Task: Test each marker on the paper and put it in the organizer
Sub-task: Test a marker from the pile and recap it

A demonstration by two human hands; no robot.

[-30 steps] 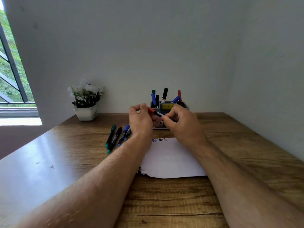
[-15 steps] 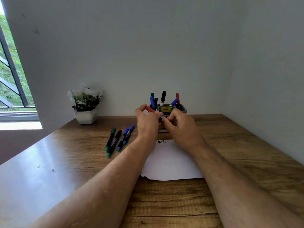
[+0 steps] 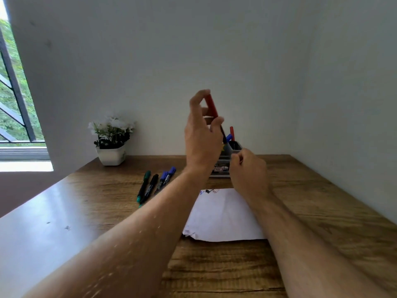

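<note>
red-capped marker (image 3: 211, 105) tilted, raised above organizer (image 3: 223, 163).

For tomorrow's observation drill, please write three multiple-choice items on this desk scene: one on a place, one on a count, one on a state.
1. Where do the loose markers lie?
A. left of the paper
B. on the paper
C. behind the plant

2. How many loose markers lie on the desk?
A. two
B. four
C. six

3. How is the red-capped marker held?
A. flat on the desk
B. raised in the left hand above the organizer
C. by both hands

Answers: 1 A, they lie on the wood left of the paper. 2 B, four lie side by side. 3 B, the left hand holds it up over the organizer; the right hand is apart from it.
</note>
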